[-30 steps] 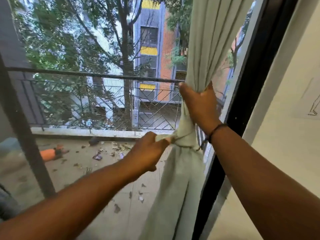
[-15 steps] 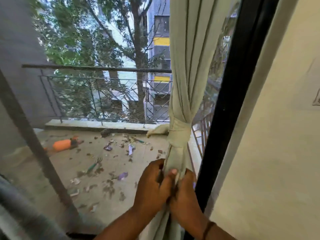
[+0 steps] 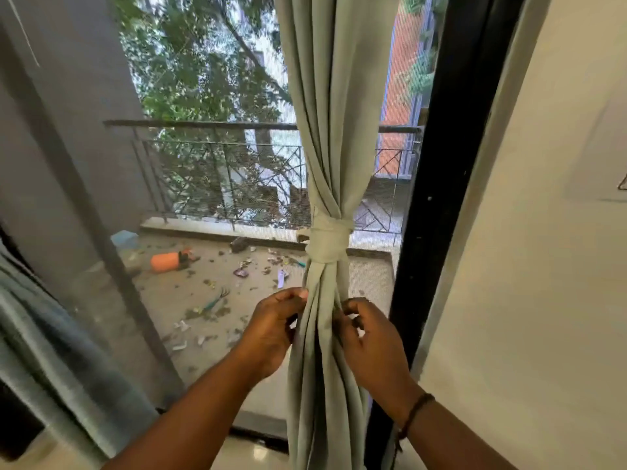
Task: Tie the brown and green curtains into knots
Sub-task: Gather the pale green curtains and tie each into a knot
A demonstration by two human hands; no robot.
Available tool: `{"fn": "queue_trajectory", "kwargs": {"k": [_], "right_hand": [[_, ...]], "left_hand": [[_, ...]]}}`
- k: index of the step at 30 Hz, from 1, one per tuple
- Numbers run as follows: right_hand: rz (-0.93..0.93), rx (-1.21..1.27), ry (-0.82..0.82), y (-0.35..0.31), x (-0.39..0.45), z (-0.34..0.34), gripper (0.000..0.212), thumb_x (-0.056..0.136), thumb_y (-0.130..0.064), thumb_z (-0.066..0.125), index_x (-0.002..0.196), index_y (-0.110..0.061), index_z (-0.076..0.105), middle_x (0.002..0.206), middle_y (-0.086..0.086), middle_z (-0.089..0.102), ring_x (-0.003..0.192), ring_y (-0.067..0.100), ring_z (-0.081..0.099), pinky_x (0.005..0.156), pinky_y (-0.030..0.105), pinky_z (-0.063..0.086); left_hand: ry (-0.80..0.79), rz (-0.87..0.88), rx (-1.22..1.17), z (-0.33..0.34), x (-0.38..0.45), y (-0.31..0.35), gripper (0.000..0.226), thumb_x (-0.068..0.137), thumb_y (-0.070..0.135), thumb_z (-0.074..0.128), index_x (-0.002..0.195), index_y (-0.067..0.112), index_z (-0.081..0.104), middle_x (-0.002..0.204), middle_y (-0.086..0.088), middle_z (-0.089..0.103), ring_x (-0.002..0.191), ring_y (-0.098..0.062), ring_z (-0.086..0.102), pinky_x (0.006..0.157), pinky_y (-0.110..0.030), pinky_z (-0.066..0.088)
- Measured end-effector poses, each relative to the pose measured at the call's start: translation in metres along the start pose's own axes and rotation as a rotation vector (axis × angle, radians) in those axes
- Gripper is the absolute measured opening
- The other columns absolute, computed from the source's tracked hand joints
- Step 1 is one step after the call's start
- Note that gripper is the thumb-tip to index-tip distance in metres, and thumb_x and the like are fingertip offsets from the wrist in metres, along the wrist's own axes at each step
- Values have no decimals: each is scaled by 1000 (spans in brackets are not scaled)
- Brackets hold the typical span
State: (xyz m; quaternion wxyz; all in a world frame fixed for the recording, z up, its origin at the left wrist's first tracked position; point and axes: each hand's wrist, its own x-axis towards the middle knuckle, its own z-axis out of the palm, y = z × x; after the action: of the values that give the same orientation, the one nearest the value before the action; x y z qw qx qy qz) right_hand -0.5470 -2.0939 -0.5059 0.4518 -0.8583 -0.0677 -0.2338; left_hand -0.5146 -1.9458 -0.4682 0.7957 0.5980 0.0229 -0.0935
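A pale green curtain (image 3: 334, 106) hangs in front of the window, gathered at mid height into a tight knot (image 3: 327, 244). Below the knot the cloth falls in loose folds. My left hand (image 3: 274, 329) pinches the left edge of those folds with its fingertips. My right hand (image 3: 369, 337) pinches the right edge, fingers curled into the fabric. Both hands sit a little under the knot. A darker grey-blue curtain (image 3: 44, 361) hangs at the far left edge, partly out of view.
A black window frame (image 3: 437, 184) stands just right of the curtain, with a cream wall (image 3: 543, 266) beyond it. Through the mesh screen lies a balcony floor with scattered litter, an orange bottle (image 3: 166, 261) and a metal railing (image 3: 217, 125).
The hands left the knot area, dropped below it, and have now parted to either side of the hanging folds. The view has tilted down and closer.
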Motion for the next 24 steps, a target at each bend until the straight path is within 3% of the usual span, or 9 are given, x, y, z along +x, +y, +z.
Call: {"fn": "queue_trajectory", "kwargs": {"k": [3, 7, 10, 12, 13, 15, 18, 20, 24], "right_hand": [[3, 22, 121, 8, 4, -9, 12, 91, -34, 47, 86, -24, 51, 72, -10, 57, 68, 5, 56, 59, 19, 44], [5, 105, 205, 6, 15, -21, 12, 98, -15, 43, 85, -15, 43, 68, -10, 46, 62, -6, 48, 57, 11, 36], [17, 189, 219, -7, 11, -19, 14, 99, -13, 37, 86, -11, 42, 65, -9, 43, 58, -7, 46, 54, 9, 35], [-19, 205, 228, -8, 9, -20, 24, 99, -26, 38, 79, -16, 43, 58, -7, 43, 55, -1, 48, 51, 13, 36], [-55, 175, 198, -4, 8, -23, 33, 98, -39, 38, 74, -17, 43, 56, -5, 44, 53, 4, 48, 50, 19, 39], [-132, 9, 118, 7, 7, -35, 58, 88, -66, 31, 65, -15, 44, 52, -2, 42, 48, 10, 44, 48, 27, 38], [-125, -213, 99, 20, 6, -52, 77, 74, -84, 24, 65, -15, 56, 55, -2, 54, 52, 11, 49, 51, 22, 40], [-72, -208, 108, 21, 4, -53, 71, 73, -82, 33, 72, -16, 60, 61, -2, 60, 57, 13, 56, 53, 30, 47], [-41, -158, 7, 16, -2, -32, 33, 81, -42, 59, 103, -18, 53, 79, -10, 59, 71, 14, 63, 61, 21, 47]], "left_hand": [[61, 16, -24, -7, 4, 4, 14, 91, 7, 53, 84, 7, 65, 66, 0, 68, 60, -12, 62, 51, -21, 49], [119, 127, 3, -4, 9, 14, 23, 97, 12, 46, 81, 12, 63, 68, 3, 70, 67, -12, 64, 60, -23, 50], [183, 236, 160, 11, 10, 12, 25, 101, 19, 38, 104, 6, 59, 93, -3, 68, 83, -13, 62, 75, -26, 48], [197, 433, 442, 13, 6, 5, 36, 101, 34, 35, 113, 7, 54, 99, 0, 62, 89, -2, 55, 80, -24, 40], [160, 587, 592, 9, 4, 0, 42, 98, 46, 33, 106, 9, 51, 89, 4, 59, 79, 6, 52, 72, -24, 39], [80, 834, 838, -7, 2, -8, 59, 84, 71, 33, 94, 14, 42, 73, 11, 50, 61, 3, 51, 55, -23, 36], [129, 878, 973, -26, 2, -8, 81, 60, 89, 47, 91, 14, 40, 67, 14, 40, 48, -5, 40, 48, -22, 32], [145, 889, 1068, -23, -3, -8, 68, 58, 85, 53, 88, 26, 39, 61, 13, 39, 48, -6, 37, 48, -21, 31], [51, 952, 1152, 6, -9, -26, 37, 73, 59, 58, 89, 27, 47, 78, 11, 49, 68, -7, 49, 57, -27, 46]]}}
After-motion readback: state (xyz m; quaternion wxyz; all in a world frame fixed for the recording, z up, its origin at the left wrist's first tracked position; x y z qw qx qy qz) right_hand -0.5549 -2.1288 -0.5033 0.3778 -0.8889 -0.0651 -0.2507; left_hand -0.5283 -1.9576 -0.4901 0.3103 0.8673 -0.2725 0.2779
